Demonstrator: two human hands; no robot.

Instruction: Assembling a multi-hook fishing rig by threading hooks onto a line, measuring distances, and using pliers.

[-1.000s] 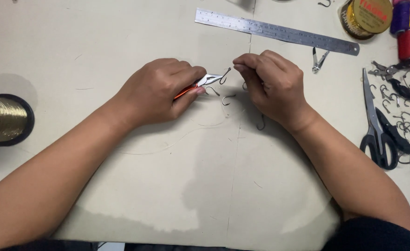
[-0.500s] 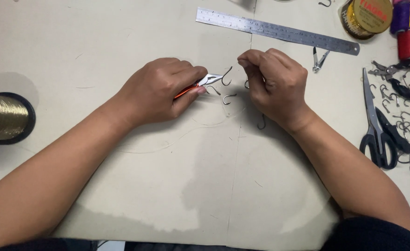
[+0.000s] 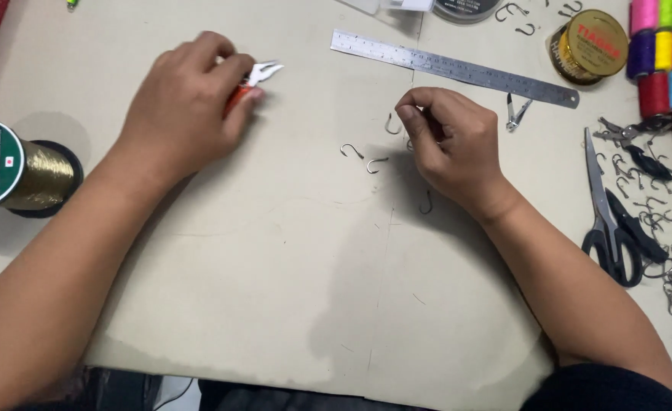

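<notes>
L hand (image 3: 180, 106): clenched on small pliers (image 3: 253, 80), far left of worktop (image 3: 275, 266).
R hand (image 3: 450, 144): fingertips pinch hook (image 3: 391, 125).
Hook feel: prob. light, stiff, sharp; take by shank.

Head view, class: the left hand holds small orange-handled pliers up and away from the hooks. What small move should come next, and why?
Probably bring the left hand with the small orange-handled pliers back toward the dark wire fish hook at the right hand's fingertips. The pliers' jaws stand open and apart from every hook, while the right hand pinches something beside that hook, so the two are too far apart to work together.
</notes>
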